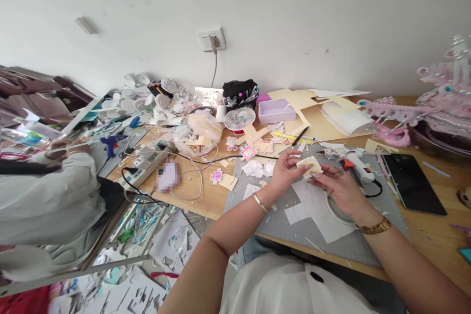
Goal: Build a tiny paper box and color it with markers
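My left hand [286,170] and my right hand [340,187] meet over a grey cutting mat [371,240] on a wooden table. Between their fingertips they pinch a small cream and white craft piece [310,166], held a little above the mat. A gold bangle sits on my left wrist and a gold watch on my right. White paper sheets [312,208] lie on the mat under my hands. A white glue gun [358,166] rests just beyond my right hand.
A black phone [411,182] lies right of the mat. A lilac box [276,111], cream card offcuts, a marker holder [241,93], plastic bags and a power strip [145,167] crowd the table. A pink ornament [437,108] stands far right. Another person in white sits at left.
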The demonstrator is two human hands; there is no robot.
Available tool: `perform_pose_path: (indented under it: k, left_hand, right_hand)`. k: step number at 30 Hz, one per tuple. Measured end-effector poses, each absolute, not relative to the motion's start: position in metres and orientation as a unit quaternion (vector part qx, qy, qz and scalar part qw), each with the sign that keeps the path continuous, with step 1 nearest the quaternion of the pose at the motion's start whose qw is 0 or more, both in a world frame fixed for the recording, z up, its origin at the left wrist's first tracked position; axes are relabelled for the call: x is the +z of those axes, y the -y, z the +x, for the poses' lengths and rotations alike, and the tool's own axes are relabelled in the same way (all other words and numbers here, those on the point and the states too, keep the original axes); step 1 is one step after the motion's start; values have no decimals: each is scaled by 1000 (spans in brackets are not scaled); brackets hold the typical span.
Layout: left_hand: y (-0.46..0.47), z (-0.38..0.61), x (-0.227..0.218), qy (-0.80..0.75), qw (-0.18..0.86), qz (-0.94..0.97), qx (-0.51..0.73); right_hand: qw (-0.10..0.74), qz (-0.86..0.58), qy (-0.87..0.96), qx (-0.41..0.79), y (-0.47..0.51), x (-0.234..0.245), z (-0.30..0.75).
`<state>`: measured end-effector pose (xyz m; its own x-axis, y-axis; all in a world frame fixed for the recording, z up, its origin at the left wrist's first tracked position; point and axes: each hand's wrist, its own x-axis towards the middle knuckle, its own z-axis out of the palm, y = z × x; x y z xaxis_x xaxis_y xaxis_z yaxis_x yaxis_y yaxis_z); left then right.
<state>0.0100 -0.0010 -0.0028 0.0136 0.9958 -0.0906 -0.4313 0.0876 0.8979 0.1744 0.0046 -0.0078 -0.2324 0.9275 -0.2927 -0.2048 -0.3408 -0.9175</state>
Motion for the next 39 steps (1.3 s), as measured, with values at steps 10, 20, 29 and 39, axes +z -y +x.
perform_pose_path:
  k: [10, 20, 29, 39]
  left_hand:
    - [-3, 5, 6, -391, 598, 381, 586]
    - [-7, -81, 64, -598, 298, 561, 489]
    - [38, -100, 22, -680, 108, 688, 231]
    - [29, -78, 2, -578, 111, 803, 100]
  right_hand:
    - [458, -490, 339, 660, -13, -1, 183]
    - [515, -430, 239, 702, -20, 3, 195]
    - [512, -442, 183, 714, -17, 15, 190]
    - [504, -484, 239, 674, -13, 11, 182]
